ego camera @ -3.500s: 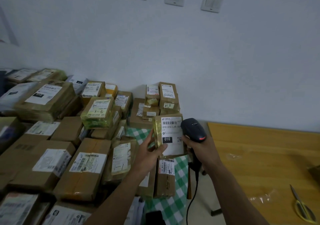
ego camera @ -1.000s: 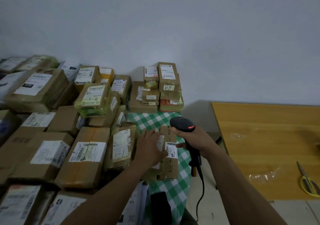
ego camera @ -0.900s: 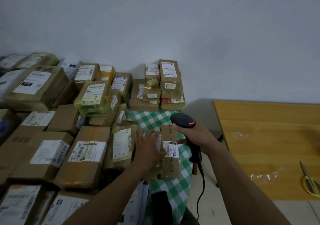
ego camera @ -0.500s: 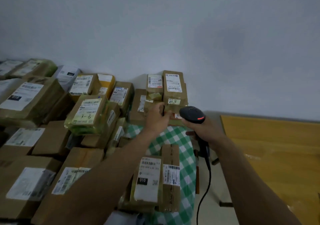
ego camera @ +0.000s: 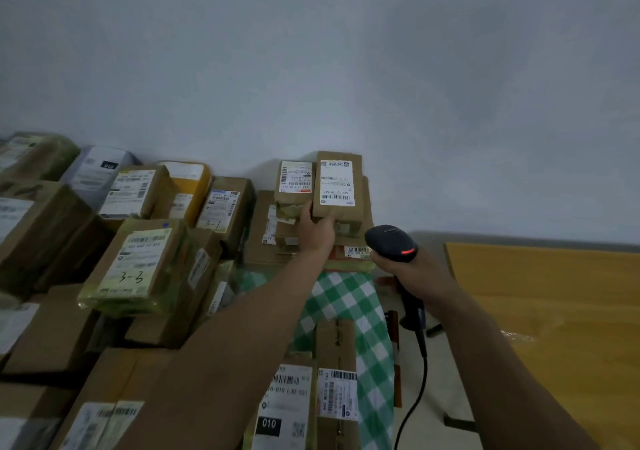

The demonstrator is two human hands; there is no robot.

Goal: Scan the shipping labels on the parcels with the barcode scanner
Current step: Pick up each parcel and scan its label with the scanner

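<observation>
At frame centre, the left hand point(ego camera: 317, 233) grips the top parcel point(ego camera: 337, 183) by its near edge, fingers apparently curled under it. Just right, the right hand point(ego camera: 415, 276) is wrapped around the scanner point(ego camera: 389, 241).

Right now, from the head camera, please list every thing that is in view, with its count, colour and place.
parcels: many, mostly brown with white labels, piled on the left and centre
tall parcel: one, brown, top of the stack by the wall
checked cloth: one, green and white, under the parcels in the centre
barcode scanner: one, black with a red light, right of the stack
cable: one, black, hanging from the barcode scanner
wooden table: one, yellow-brown, right
wall: one, pale grey, behind
left hand: one, gripping the tall parcel's lower end
right hand: one, holding the barcode scanner's handle
</observation>
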